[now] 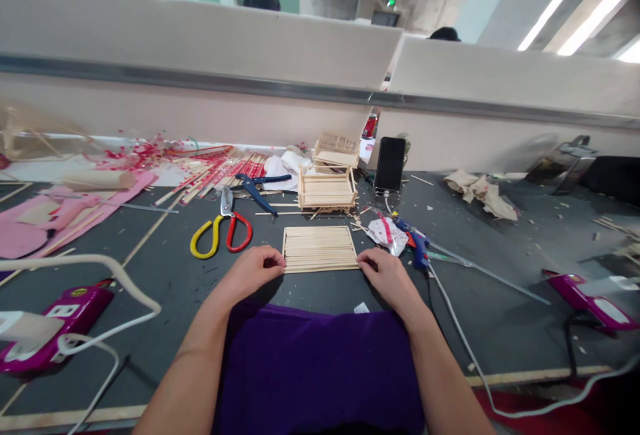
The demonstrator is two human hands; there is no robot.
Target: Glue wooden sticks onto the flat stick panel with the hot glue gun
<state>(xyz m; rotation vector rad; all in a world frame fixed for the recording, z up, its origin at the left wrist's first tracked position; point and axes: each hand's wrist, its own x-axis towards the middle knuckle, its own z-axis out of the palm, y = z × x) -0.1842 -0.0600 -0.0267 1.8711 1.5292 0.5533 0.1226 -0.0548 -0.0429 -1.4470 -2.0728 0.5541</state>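
A flat rectangular panel of thin wooden sticks lies on the dark table in front of me. My left hand pinches its near left corner between thumb and fingers. At the near right corner, my right hand grips the panel the same way. Just behind it stands a small stick-built model with low railings. To the left of the panel lie scissors with one yellow and one red handle, and blue-handled cutters. A blue glue gun rests right of my right hand.
Bundled sticks in red-and-clear wrappers and a pink glue gun lie at the left. A phone stands upright at the back. Purple power strips with white cables flank both sides. Crumpled paper lies at the back right.
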